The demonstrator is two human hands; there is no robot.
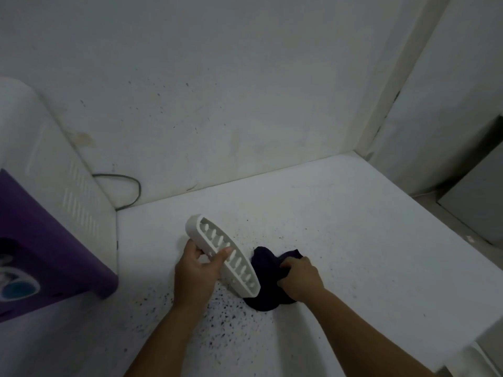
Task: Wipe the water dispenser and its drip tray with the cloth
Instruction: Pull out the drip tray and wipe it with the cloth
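Note:
My left hand (197,270) grips the white slotted drip tray (217,246), tilted on its edge above the speckled white counter (340,240). Just right of the tray lies a dark purple cloth (265,261), bunched on the counter. My right hand (300,278) is closed on that cloth, partly behind the tray's lower end. The water dispenser (51,213) stands at the left edge, white on its side with vent slots and purple on its front; only part of it shows.
A grey power cord (128,186) loops from behind the dispenser along the stained white wall. Dark specks dot the counter in front of my hands. A grey box-like object (479,191) sits beyond the counter's right edge.

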